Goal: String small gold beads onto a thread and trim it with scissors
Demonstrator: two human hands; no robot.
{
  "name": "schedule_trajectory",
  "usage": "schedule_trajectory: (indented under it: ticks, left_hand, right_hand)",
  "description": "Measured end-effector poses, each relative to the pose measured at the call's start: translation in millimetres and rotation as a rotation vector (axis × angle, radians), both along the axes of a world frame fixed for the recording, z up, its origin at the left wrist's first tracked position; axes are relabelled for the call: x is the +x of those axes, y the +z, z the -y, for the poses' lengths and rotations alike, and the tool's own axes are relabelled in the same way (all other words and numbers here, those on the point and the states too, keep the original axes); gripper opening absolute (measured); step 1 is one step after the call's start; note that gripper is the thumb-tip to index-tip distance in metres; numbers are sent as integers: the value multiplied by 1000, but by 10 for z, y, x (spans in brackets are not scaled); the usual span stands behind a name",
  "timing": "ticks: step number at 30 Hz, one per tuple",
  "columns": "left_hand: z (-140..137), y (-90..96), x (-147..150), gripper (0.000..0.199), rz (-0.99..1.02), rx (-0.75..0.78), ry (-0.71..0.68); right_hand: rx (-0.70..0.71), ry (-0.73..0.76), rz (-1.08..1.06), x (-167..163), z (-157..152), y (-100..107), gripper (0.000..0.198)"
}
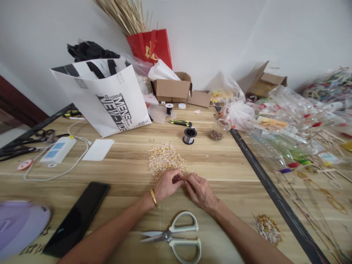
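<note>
My left hand point(168, 185), with a gold bangle on its wrist, is closed in a pinch at the near edge of a loose pile of tiny gold and clear beads point(165, 159). Fingertip to fingertip with it, my right hand point(202, 191) pinches too. Whatever they hold is too small to make out. Below the hands lie scissors point(172, 235) with pale handles, blades pointing left. A spool of thin wire point(189, 135) stands beyond the pile. Near my right forearm sits a round cluster of gold and clear beadwork point(267, 229).
A black phone point(78, 218) and a white power strip point(58, 149) lie on the left. Behind them stands a white bag point(104, 99). A yellow-black utility knife point(180, 123) and a bead jar point(217, 134) are farther back. Plastic bottles point(268, 146) crowd the right side past a dark strip.
</note>
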State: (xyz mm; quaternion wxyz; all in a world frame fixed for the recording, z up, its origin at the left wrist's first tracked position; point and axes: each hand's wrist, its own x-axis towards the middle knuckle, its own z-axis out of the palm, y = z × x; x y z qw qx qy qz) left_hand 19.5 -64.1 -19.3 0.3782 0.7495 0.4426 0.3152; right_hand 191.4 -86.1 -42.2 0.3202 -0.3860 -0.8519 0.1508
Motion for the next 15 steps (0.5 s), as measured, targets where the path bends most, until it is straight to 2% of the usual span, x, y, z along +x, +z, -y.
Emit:
schedule_trajectory:
  ticks: [5, 15]
  left_hand:
    - [-3, 11, -8, 7, 1, 21, -8]
    - [-69, 0, -49, 12, 240, -209, 7]
  right_hand:
    - [-20, -8, -12, -2, 2, 3, 14]
    - [6, -56, -51, 7, -11, 0, 13]
